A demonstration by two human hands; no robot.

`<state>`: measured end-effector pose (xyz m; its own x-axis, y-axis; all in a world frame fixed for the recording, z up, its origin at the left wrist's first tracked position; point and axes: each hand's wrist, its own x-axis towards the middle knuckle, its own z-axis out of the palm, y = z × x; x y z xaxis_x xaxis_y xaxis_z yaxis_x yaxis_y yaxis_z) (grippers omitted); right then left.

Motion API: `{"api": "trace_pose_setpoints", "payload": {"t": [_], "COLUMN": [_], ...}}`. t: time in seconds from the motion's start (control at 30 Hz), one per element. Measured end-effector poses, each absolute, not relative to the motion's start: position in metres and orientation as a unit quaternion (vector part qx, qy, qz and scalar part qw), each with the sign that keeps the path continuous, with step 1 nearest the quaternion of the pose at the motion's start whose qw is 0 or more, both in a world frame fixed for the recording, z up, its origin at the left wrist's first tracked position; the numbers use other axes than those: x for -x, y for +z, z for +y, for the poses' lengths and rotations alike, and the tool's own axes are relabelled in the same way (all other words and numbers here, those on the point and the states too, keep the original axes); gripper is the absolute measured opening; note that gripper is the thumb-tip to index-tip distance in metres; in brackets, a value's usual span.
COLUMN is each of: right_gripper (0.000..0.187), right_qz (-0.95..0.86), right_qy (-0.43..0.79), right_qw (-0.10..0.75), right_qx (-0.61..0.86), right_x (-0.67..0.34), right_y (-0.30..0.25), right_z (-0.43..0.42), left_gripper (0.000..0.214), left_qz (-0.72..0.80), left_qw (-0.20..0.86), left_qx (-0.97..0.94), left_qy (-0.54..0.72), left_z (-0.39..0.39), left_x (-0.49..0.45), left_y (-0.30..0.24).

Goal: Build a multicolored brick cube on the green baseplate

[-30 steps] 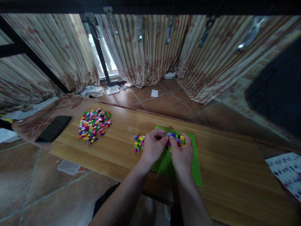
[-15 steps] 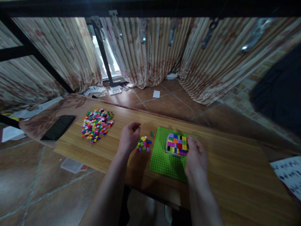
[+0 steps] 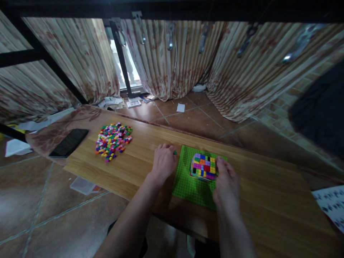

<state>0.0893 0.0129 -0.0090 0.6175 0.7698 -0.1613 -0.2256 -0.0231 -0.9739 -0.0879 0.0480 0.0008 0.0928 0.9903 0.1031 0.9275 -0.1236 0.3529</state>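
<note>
My left hand [image 3: 165, 160] reaches over the wooden table with its fingers curled downward, the tips hidden beneath it. Right beside its fingers a small green toy brick [image 3: 175, 153] shows. The multicoloured brick stack [image 3: 203, 166], a low rectangular block with a patchwork top, stands on the green baseplate [image 3: 185, 186]. On the stack's right side, my right hand [image 3: 228, 177] has its fingers closed against the edge, partly covering that corner and the baseplate's right part.
A large heap of loose colourful bricks [image 3: 114, 139] lies on the left of the table [image 3: 139, 143]. Farther left is a black phone-like slab [image 3: 69, 142] on brown cloth. A clear plastic container [image 3: 82, 185] sits on the floor, and a printed sheet [image 3: 331, 204] is at far right.
My left hand has moved right, over the small brick pile and up to the green brick, hiding the pile. My right hand stays at the stack. The view has shifted slightly.
</note>
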Motion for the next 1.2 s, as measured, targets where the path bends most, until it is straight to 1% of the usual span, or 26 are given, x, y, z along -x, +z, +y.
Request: {"api": "trace_pose_setpoints", "payload": {"t": [0.17,0.27,0.33,0.47,0.57,0.8,0.93,1.03,1.2], "right_gripper": [0.03,0.033,0.036,0.038,0.036,0.026,0.025,0.027,0.029], "right_qz": [-0.233,-0.237,-0.259,-0.352,-0.397,-0.438,-0.444,-0.422,-0.387], "right_qy": [0.368,0.364,0.332,0.221,0.191,0.203,0.207,0.228,0.254], "right_qw": [0.653,0.643,0.636,0.616,0.606,0.622,0.623,0.625,0.63], "right_qx": [0.62,0.631,0.647,0.67,0.662,0.617,0.61,0.616,0.623], "right_x": [-0.092,-0.094,-0.096,-0.097,-0.096,-0.091,-0.091,-0.092,-0.093], "right_y": [-0.011,-0.014,-0.014,-0.01,-0.006,-0.007,-0.01,-0.013,-0.02], "right_z": [0.013,0.013,0.013,0.011,0.008,0.006,0.007,0.009,0.012], "left_gripper": [0.024,0.019,0.017,0.015,0.016,0.014,0.015,0.016,0.013], "left_qz": [0.655,0.656,0.652,0.599,0.552,0.488,0.472,0.466,0.466], "left_qw": [0.085,0.097,0.14,0.288,0.366,0.489,0.54,0.553,0.545], "left_qx": [-0.737,-0.729,-0.711,-0.639,-0.596,-0.549,-0.503,-0.492,-0.52], "left_qy": [0.144,0.169,0.223,0.387,0.454,0.47,0.483,0.485,0.463], "left_z": [0.051,0.051,0.05,0.042,0.036,0.03,0.029,0.029,0.029], "left_x": [0.086,0.085,0.082,0.073,0.067,0.059,0.055,0.053,0.055], "left_y": [0.0,0.005,0.009,0.012,0.01,0.013,0.012,0.01,0.009]}}
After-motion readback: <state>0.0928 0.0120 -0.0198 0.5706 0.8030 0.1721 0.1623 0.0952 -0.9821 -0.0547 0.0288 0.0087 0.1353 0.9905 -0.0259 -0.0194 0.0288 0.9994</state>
